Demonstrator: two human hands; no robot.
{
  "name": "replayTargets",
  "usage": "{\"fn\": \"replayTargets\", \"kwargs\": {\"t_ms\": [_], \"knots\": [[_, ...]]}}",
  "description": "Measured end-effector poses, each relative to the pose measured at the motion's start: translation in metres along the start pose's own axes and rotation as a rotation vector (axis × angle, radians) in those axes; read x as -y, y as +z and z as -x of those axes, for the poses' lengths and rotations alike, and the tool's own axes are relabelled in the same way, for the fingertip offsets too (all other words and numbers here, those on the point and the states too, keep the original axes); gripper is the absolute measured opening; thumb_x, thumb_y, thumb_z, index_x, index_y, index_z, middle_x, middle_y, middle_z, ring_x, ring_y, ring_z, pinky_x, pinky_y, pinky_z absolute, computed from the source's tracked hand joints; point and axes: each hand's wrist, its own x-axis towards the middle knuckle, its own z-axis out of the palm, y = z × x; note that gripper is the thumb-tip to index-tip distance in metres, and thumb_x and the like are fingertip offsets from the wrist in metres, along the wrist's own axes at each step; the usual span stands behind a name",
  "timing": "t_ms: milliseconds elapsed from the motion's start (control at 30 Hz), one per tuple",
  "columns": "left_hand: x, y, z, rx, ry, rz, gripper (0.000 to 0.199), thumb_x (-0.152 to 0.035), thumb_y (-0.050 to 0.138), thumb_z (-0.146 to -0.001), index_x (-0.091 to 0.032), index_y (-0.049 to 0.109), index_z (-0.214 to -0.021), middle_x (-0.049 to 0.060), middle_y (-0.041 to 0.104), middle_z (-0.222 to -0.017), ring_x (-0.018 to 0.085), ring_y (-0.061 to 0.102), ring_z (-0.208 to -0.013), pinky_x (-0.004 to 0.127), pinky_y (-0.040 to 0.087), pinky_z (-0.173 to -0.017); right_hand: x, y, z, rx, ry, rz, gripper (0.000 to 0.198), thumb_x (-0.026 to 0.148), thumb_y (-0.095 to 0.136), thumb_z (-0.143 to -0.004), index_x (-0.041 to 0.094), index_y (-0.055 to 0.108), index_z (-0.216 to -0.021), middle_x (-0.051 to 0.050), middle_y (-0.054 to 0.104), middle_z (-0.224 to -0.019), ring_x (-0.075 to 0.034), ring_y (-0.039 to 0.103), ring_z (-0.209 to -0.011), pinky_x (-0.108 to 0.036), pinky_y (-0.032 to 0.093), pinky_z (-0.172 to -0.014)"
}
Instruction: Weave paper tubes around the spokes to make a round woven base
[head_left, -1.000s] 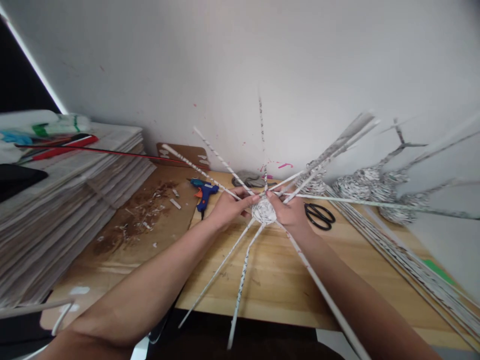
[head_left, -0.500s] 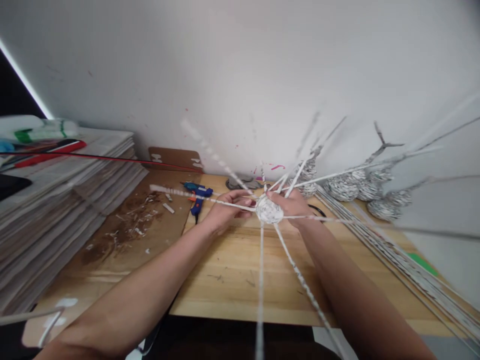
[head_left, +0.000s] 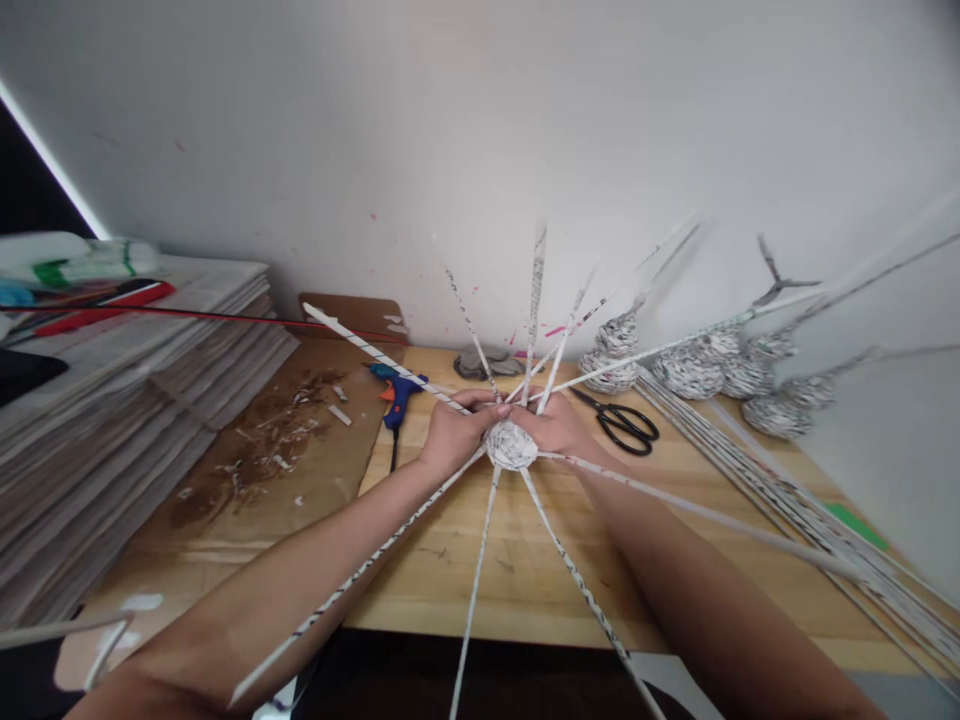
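A small round woven base of rolled newspaper [head_left: 512, 445] is held up over the wooden table, with several long paper tubes [head_left: 577, 575] sticking out of it like spokes. My left hand [head_left: 459, 432] grips its far left edge, the thumb pressed by the rim. My right hand [head_left: 553, 425] closes on its far right edge, near the bases of several upright tubes [head_left: 535, 310]. Both thumbs almost meet at the top of the base. The fingers behind the weave are partly hidden.
Black-handled scissors [head_left: 628, 428] and a blue glue gun [head_left: 401, 395] lie on the table [head_left: 480, 600]. Woven paper gourd shapes [head_left: 686, 370] stand along the wall beside a bundle of paper tubes [head_left: 795, 520]. At left are stacked newspapers [head_left: 202, 400] and cardboard with scraps [head_left: 281, 465].
The woven base has moved left and slightly down, and its spokes have turned. My left hand has closed in on the rim. The scissors, earlier mostly covered by my right hand, now show.
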Motion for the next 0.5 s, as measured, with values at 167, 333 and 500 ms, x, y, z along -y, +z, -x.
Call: {"fn": "replayTargets", "kwargs": {"t_ms": [167,333,500], "knots": [[0.001,0.002,0.000,-0.048,-0.011,0.023,0.028,-0.037,0.084,-0.055,-0.016,0.070,-0.067,0.001,0.068,-0.065,0.014,0.059,-0.059,0.026,0.046,-0.060,-0.014,0.003,-0.004,-0.013,-0.021,-0.068,0.022,0.037,0.069,-0.071,0.018,0.065,-0.081,-0.003,0.069,-0.071,-0.018,0.063,-0.065,-0.029,0.048,-0.061],[-0.006,0.003,0.002,-0.031,0.001,-0.036,0.026,-0.038,0.080,-0.060,-0.016,0.065,-0.063,-0.001,0.062,-0.057,0.013,0.053,-0.054,0.025,0.042,-0.055,-0.016,0.007,-0.001,-0.054,-0.127,-0.106,0.034,0.039,0.066,-0.078,0.017,0.063,-0.103,-0.004,0.069,-0.082,-0.017,0.063,-0.069,-0.029,0.048,-0.064],[-0.007,0.002,0.001,-0.026,-0.019,-0.053,0.024,-0.035,0.079,-0.062,-0.017,0.062,-0.063,-0.001,0.060,-0.058,0.013,0.052,-0.056,0.025,0.042,-0.056,-0.013,0.013,0.004,-0.097,-0.096,-0.151,0.027,0.045,0.063,-0.082,0.020,0.059,-0.092,0.001,0.063,-0.065,-0.015,0.056,-0.054,-0.026,0.043,-0.052]]}}
